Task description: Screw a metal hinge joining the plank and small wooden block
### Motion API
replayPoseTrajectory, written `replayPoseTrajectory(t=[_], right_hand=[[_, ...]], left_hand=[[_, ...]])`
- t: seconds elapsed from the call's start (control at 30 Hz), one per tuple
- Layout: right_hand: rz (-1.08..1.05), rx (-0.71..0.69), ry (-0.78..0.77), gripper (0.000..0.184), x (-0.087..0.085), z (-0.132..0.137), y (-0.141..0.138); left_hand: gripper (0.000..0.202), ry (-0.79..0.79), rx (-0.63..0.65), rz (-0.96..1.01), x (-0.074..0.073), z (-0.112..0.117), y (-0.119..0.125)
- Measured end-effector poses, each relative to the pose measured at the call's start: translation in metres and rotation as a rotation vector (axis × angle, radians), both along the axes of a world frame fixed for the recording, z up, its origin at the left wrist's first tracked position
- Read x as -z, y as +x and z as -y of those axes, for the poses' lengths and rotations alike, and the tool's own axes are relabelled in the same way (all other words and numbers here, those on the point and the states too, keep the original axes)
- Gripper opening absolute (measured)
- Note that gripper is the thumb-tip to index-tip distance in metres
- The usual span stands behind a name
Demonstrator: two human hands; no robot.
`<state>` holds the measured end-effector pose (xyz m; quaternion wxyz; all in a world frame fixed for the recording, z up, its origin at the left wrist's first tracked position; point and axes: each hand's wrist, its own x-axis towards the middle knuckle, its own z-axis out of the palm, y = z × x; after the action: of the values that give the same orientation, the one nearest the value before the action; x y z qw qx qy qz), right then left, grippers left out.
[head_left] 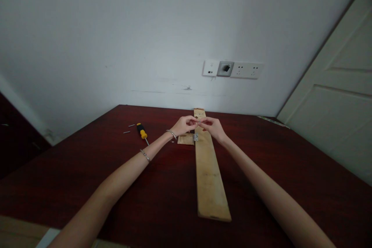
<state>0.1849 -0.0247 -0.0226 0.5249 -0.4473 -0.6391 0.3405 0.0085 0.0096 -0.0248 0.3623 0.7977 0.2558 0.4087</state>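
My left hand [186, 124] and my right hand [213, 127] meet over the far part of a long wooden board [207, 170]. The fingertips of both are pinched around something small, too tiny to make out. Below them, a metal hinge [196, 137] lies at the board's left edge. It spans to a short wooden piece [186, 139] beside the board, partly covered by my left hand. Left of my left wrist lies a screwdriver [142, 131] with a black and yellow handle, its shaft partly hidden behind my forearm.
Two thin metal pins [126, 132] lie left of the screwdriver on the dark red table [168, 186]. A white wall with sockets [247, 70] rises behind the table's far edge. A pale panelled door [343, 97] stands at the right.
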Motion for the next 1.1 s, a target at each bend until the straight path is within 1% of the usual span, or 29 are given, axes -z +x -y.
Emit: replayPoseTrajectory(t=[0.1,0.23,0.33,0.43,0.57,0.8,1.1], right_hand=[[0.03,-0.015,-0.024,0.03,0.011,-0.002,0.006],[0.116,-0.075,-0.051,0.026,0.026,-0.002,0.013],[0.182,-0.142,-0.064,0.022,0.031,-0.001,0.015],[0.224,-0.204,-0.072,0.02,0.033,0.0,0.014],[0.253,-0.238,-0.071,0.02,0.032,0.0,0.012],[0.312,-0.233,-0.056,0.021,0.035,-0.001,0.012],[0.39,-0.198,-0.007,0.012,0.038,0.0,0.013]], left_hand=[[0.028,-0.018,-0.049,0.044,0.004,-0.007,-0.006],[0.025,-0.089,-0.176,0.144,0.013,-0.024,-0.014],[0.022,-0.132,-0.223,0.194,0.017,-0.033,-0.019],[0.021,-0.158,-0.257,0.205,0.017,-0.037,-0.022],[0.022,-0.184,-0.287,0.192,0.017,-0.039,-0.024],[0.021,-0.215,-0.29,0.175,0.02,-0.04,-0.025],[0.023,-0.218,-0.284,0.159,0.021,-0.041,-0.028]])
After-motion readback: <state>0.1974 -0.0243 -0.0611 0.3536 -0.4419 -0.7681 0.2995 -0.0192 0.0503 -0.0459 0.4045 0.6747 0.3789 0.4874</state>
